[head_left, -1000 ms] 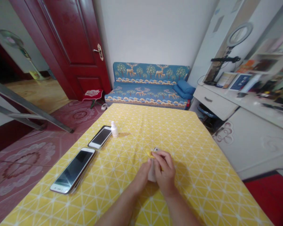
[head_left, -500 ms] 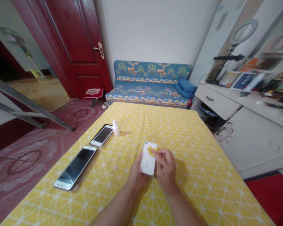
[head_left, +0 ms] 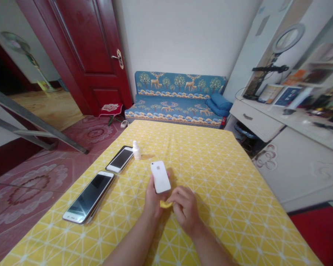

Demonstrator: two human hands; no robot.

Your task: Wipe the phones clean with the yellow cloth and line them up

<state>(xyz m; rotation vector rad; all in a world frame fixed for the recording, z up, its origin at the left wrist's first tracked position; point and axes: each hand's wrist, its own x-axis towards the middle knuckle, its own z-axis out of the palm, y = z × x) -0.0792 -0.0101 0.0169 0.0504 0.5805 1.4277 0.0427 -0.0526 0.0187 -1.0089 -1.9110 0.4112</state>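
Fingers point(head_left: 150, 186) of left hand point(head_left: 152, 201) clamp the lower half of the white phone point(head_left: 160, 176), back side up, tilted, held above the yellow surface point(head_left: 210, 159). Right hand point(head_left: 184, 208) sits just below-right, fingers curled tight, pinching a yellow cloth point(head_left: 165, 204) directly under the phone's bottom edge. 2 spare phones point(head_left: 89, 197) and a white bottle point(head_left: 136, 150) lie to the left.

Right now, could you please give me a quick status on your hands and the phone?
Left hand gripping white phone, back showing. Right hand pinching yellow cloth just below it. Near phone, far phone and bottle off left, untouched.
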